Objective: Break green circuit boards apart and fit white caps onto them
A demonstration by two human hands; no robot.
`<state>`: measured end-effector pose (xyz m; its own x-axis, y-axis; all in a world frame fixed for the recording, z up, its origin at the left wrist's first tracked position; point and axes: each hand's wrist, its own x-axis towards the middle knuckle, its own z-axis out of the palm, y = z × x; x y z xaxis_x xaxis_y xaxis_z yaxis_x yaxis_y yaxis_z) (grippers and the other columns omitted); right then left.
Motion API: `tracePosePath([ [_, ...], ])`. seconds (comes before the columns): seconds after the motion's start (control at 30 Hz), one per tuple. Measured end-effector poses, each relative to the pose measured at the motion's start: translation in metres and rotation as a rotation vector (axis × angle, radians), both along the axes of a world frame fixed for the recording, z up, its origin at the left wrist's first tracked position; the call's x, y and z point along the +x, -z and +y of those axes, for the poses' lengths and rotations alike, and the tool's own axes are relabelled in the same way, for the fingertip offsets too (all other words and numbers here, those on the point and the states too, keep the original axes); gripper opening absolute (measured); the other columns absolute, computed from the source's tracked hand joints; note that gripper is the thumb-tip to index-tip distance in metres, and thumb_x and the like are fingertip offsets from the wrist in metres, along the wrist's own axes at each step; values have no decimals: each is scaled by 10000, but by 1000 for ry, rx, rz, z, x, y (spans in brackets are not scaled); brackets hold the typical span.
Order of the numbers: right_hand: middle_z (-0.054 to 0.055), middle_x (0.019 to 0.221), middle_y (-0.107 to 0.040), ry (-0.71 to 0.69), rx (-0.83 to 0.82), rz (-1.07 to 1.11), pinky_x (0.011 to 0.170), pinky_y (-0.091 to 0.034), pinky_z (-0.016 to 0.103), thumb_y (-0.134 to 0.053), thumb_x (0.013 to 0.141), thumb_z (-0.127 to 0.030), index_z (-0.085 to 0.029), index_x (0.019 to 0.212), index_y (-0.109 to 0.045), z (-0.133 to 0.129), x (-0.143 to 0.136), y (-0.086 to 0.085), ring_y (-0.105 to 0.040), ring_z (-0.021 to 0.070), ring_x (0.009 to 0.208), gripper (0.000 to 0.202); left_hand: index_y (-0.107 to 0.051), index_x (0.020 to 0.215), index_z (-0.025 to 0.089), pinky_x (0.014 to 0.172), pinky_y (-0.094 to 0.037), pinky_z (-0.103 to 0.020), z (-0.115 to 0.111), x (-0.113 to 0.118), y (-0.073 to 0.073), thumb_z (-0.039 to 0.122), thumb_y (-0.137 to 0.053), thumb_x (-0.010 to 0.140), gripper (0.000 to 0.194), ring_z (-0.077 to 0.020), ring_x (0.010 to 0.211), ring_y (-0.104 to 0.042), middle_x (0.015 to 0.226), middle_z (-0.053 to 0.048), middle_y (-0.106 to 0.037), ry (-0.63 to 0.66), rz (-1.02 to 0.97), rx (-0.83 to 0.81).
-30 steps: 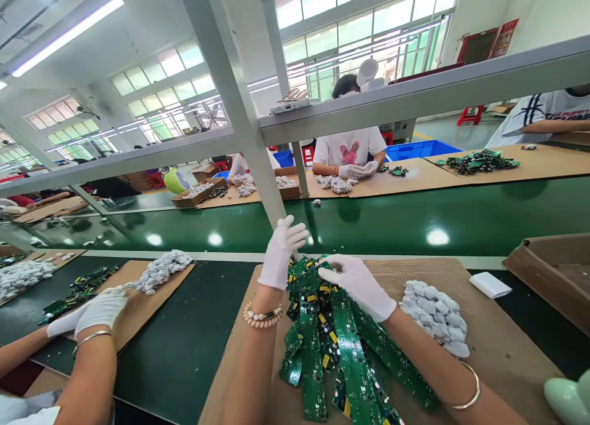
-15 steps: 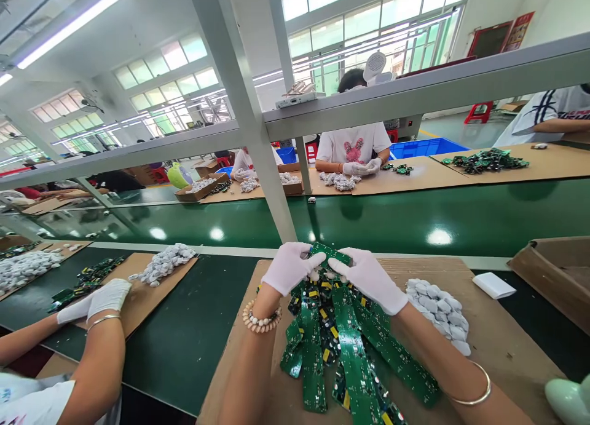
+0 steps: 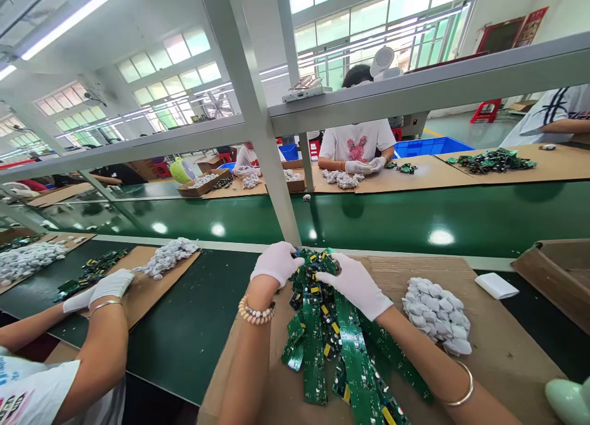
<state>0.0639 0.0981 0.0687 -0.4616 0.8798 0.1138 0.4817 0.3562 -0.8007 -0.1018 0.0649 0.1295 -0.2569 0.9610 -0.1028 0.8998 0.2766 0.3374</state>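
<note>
A pile of green circuit boards with yellow and black components lies in front of me, long strips toward me and smaller pieces at the far end. My left hand, in a white glove, is at the pile's far left edge, thumb and fingers apart, with no board clearly in them. On the other side, my gloved right hand has a small green circuit board between thumb and fingers, over the pile. To its right is a heap of white rounded pieces.
Cardboard covers my work surface. An open cardboard box and a folded white piece are at right. A metal post rises ahead, before a green belt. A co-worker's gloved hands work at left.
My hands have moved apart from the board they both held at the pile's far end. The left moved left and the right a little lower. The co-worker's hands at left shifted slightly.
</note>
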Motion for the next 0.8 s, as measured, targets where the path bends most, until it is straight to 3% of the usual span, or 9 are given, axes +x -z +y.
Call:
tracePosePath([
  [0.1,70,996,-680,-88,-61,50,819,-457,348,-643,701,-314,-190,1230,-521,-2,-4,2,-621,222,891,556,-686,877,186,713,-421,-289,1,-10,4,383,-592,709,276,-238,833,-635,891,-107,-703,2,-8,-12],
  [0.23,38,866,-683,-124,-115,153,719,-497,301,-531,751,-190,-181,1310,-435,-1,-5,3,-621,156,725,568,-659,1005,205,708,-430,-306,-8,3,1,448,-618,677,411,-254,829,-632,915,-92,-698,37,-27,-47],
  [0.4,84,1007,-671,-145,-57,117,805,-490,335,-494,760,-171,-161,1159,-570,3,3,1,-626,192,855,407,-645,985,224,737,-454,-370,-25,42,-3,413,-584,715,335,-300,888,-618,957,-104,-675,173,90,-117],
  [0.53,110,1185,-605,-144,28,-18,951,-410,392,-498,769,-168,-174,1167,-572,3,6,1,-565,250,1071,405,-464,1267,231,817,-450,-458,-30,62,20,326,-640,705,597,-360,1071,-531,1203,-182,-546,174,210,-67],
  [0.67,141,1275,-537,-147,66,-131,1005,-360,402,-496,783,-201,-132,1246,-512,0,10,-1,-484,273,1184,468,-537,1205,265,938,-406,-431,-37,47,49,212,-571,776,434,-297,1204,-439,1330,-120,-464,197,248,65],
  [0.8,136,1257,-550,-233,102,-243,1007,-354,404,-491,793,-238,-138,1203,-555,-6,14,-4,-484,267,1184,427,-601,1128,254,986,-400,-369,-51,11,57,132,-600,718,428,-247,1185,-474,1308,-57,-502,103,192,86],
])
